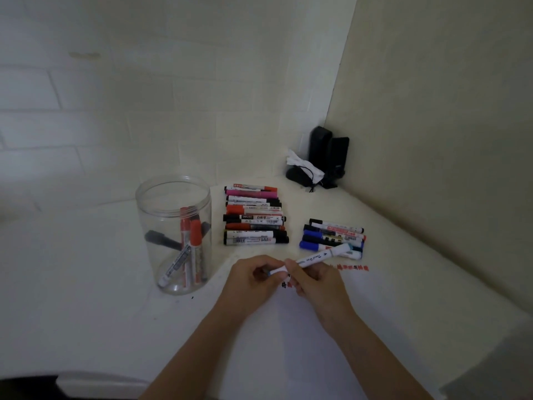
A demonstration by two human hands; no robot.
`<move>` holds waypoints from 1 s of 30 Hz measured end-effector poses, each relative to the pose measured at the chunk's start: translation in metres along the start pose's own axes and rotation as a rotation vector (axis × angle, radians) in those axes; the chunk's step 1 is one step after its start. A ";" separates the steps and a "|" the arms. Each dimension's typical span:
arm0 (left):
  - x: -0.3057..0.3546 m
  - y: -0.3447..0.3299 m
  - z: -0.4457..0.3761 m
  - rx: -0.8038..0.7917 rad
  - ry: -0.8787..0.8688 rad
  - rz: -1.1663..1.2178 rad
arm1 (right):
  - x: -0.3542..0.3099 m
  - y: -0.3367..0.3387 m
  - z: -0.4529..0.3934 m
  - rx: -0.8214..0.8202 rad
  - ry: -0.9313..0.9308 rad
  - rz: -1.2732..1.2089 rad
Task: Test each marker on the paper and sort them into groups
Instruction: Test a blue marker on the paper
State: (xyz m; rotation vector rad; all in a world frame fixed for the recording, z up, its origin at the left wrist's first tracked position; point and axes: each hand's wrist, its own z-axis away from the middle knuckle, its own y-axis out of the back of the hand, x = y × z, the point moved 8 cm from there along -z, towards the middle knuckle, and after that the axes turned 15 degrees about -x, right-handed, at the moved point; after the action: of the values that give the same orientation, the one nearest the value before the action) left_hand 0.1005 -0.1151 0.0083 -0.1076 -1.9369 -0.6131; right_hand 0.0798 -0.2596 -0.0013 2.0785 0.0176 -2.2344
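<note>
Both hands on white marker (314,257) mid-frame: left hand (253,277) pinches cap end, right hand (313,280) grips barrel, axis running up-right.

Person, head-camera view: two forearms and two hands visible.

Left hand (253,277): bare; no glove, ring or wristband discernible. Forearm bare along its whole visible length down to the lower frame edge; no sleeve in view.

Right hand (313,280): bare; no glove, ring, watch or strap discernible. Forearm likewise bare to the frame edge; no cuff or sleeve in view.

Nails: too small and blurred to assess. No markings, bandages or jewellery can be made out on either limb.
</note>
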 end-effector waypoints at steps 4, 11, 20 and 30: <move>-0.001 -0.002 -0.003 -0.007 0.016 0.021 | -0.015 -0.005 0.007 -0.037 0.057 -0.085; -0.011 -0.004 0.001 0.004 0.190 0.215 | -0.045 0.029 0.012 -0.010 0.185 0.199; -0.008 -0.014 -0.003 -0.084 0.217 0.408 | -0.032 0.022 0.016 0.030 0.167 -0.006; 0.001 -0.014 -0.001 -0.143 0.181 -0.042 | -0.037 0.017 0.011 0.144 0.221 0.036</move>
State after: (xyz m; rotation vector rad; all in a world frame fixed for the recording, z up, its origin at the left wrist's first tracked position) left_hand 0.0956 -0.1281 0.0044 -0.0979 -1.7236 -0.7636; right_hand 0.0729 -0.2750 0.0368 2.3699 -0.1692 -2.0299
